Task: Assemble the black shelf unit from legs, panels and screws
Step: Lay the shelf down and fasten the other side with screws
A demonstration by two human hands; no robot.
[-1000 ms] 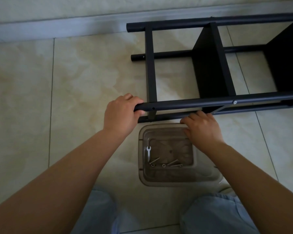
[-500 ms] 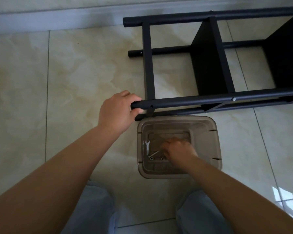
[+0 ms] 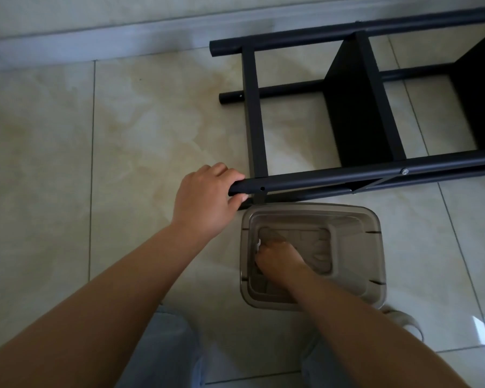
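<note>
The black shelf unit (image 3: pixel 359 107) lies on its side on the tiled floor, with round legs, flat crossbars and two dark panels. My left hand (image 3: pixel 205 200) grips the free end of the nearest leg (image 3: pixel 319 179), beside an empty screw hole. A silver screw head (image 3: pixel 404 171) shows further along that leg. My right hand (image 3: pixel 277 260) reaches down into the clear plastic bin (image 3: pixel 373 247), fingers at its bottom left, where a small silver wrench (image 3: pixel 258 244) peeks out. The fingers are bent down, and what they hold is hidden.
A pale wall skirting (image 3: pixel 95 37) runs along the top. My knees in light jeans (image 3: pixel 163 351) are at the bottom, close to the bin. A shoe (image 3: pixel 403 323) shows beside the bin's right corner. Beige floor tiles (image 3: pixel 95 169) spread to the left.
My right hand left the lower leg, dropped into the bin and moved toward its left side over the wrench and screws. My left hand kept its grip on the leg end.
</note>
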